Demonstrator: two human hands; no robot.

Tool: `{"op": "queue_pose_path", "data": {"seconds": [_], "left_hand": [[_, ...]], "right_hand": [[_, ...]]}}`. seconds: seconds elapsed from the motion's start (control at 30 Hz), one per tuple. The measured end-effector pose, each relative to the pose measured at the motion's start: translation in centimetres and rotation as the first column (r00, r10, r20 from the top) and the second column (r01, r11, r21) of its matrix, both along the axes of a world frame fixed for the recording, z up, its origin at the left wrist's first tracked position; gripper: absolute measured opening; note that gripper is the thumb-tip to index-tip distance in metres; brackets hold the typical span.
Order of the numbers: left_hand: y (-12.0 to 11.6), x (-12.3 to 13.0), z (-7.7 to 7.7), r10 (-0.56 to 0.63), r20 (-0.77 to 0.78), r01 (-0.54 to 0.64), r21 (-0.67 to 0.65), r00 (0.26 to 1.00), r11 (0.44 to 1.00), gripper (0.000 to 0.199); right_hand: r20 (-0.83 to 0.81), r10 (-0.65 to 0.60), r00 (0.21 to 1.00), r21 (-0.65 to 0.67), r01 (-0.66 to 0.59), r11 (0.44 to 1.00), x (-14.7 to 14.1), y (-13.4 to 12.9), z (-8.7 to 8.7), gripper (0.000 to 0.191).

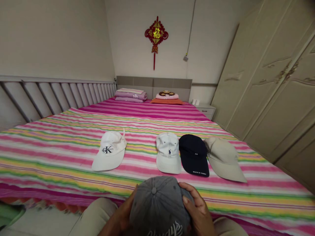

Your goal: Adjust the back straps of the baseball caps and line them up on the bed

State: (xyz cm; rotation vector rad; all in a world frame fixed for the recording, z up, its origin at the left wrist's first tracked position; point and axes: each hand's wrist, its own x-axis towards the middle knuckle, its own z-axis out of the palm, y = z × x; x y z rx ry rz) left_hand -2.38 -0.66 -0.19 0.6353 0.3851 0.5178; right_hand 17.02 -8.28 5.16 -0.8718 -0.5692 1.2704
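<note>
A grey baseball cap [157, 203] with white lettering is held low in front of me, over my knees. My right hand [198, 209] grips its right edge, thumb and fingers pinching the fabric. On the cap's left side is my left hand [125, 209], its fingers mostly hidden behind the crown. Beyond it on the bed lie a white cap with CK lettering [110, 150], a white cap with a small dark logo [168, 152], a black cap [194, 155] and a beige cap [225, 159]. The last three sit side by side, to the right.
A striped sheet [73, 144] covers the bed. Folded bedding [130, 95] and a pink folded stack [167, 96] rest near the headboard [154, 86]. A metal railing [61, 93] runs along the left, a wardrobe [265, 75] stands right, and a nightstand [206, 109] is beyond.
</note>
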Motion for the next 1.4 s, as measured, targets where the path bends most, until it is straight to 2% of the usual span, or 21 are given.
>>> {"op": "queue_pose_path", "data": {"seconds": [0.07, 0.13, 0.27, 0.3, 0.4, 0.5, 0.57, 0.6, 0.7, 0.77, 0.87, 0.97, 1.17, 1.27, 1.4], "left_hand": [[1.0, 0.2, 1.3, -0.021, 0.115, 0.031, -0.085, 0.993, 0.996, 0.061], [2.1, 0.2, 2.3, 0.025, 0.21, -0.001, -0.114, 0.977, 0.994, 0.054], [3.0, 0.7, 3.1, 0.084, 0.261, -0.052, -0.125, 0.962, 0.991, 0.048], [2.9, 1.0, 3.3, 0.092, 0.266, -0.06, -0.123, 0.96, 0.991, 0.049], [2.3, 1.7, 3.9, 0.097, 0.294, -0.071, -0.097, 0.951, 0.993, 0.053], [1.7, 2.0, 4.8, 0.076, 0.266, -0.045, -0.12, 0.961, 0.992, 0.057], [1.6, 2.1, 5.3, 0.053, 0.161, -0.026, -0.166, 0.986, 0.986, 0.058], [1.5, 2.0, 5.5, 0.059, 0.099, -0.042, -0.168, 0.993, 0.985, 0.052], [1.5, 2.0, 6.0, 0.182, 0.009, -0.181, -0.044, 0.983, 0.982, 0.022], [1.5, 2.0, 6.3, 0.244, 0.005, -0.244, 0.055, 0.97, 0.968, 0.021], [1.1, 2.0, 6.5, 0.232, -0.04, -0.227, 0.106, 0.972, 0.968, 0.024], [0.7, 2.2, 7.0, 0.215, -0.051, -0.205, 0.15, 0.975, 0.967, 0.023], [0.3, 2.6, 8.4, 0.207, -0.038, -0.198, 0.176, 0.978, 0.964, 0.037], [0.2, 2.9, 8.7, 0.232, -0.147, -0.198, 0.213, 0.962, 0.957, 0.026], [0.1, 3.1, 8.9, 0.251, -0.265, -0.164, 0.311, 0.931, 0.936, 0.022]], "right_hand": [[0.005, 0.039, 0.999, -0.003, -0.039, 0.999, -0.2, -0.2, -0.6, 0.036], [-0.018, 0.064, 0.998, 0.004, -0.064, 0.998, -0.2, -0.5, -1.0, 0.042], [-0.124, 0.122, 0.985, 0.039, -0.118, 0.992, 0.4, -0.9, -1.7, 0.065], [-0.161, 0.154, 0.975, 0.028, -0.152, 0.988, 0.6, -1.0, -1.9, 0.063], [-0.264, 0.27, 0.926, -0.002, -0.281, 0.96, 1.2, -1.1, -2.3, 0.041], [-0.328, 0.356, 0.875, -0.001, -0.377, 0.926, 1.5, -0.9, -2.4, 0.038], [-0.347, 0.388, 0.854, 0.013, -0.409, 0.912, 1.6, -0.7, -2.1, 0.042], [-0.35, 0.396, 0.849, 0.029, -0.412, 0.911, 1.7, -0.6, -2.0, 0.043], [-0.37, 0.396, 0.84, 0.071, -0.4, 0.914, 1.9, -0.5, -1.5, 0.046], [-0.404, 0.375, 0.834, 0.075, -0.379, 0.922, 2.0, -0.4, -1.2, 0.044], [-0.439, 0.306, 0.845, 0.062, -0.311, 0.948, 1.9, -0.3, -0.6, 0.028], [-0.408, 0.224, 0.885, 0.028, -0.234, 0.972, 1.9, -0.3, 0.0, 0.016], [-0.329, 0.21, 0.921, -0.032, -0.233, 0.972, 2.7, -0.8, 0.5, 0.028], [-0.28, 0.184, 0.942, -0.009, -0.194, 0.981, 3.1, -0.9, 0.3, 0.031], [-0.213, 0.135, 0.968, 0.024, -0.133, 0.991, 3.6, -1.0, 0.3, 0.026]]}}
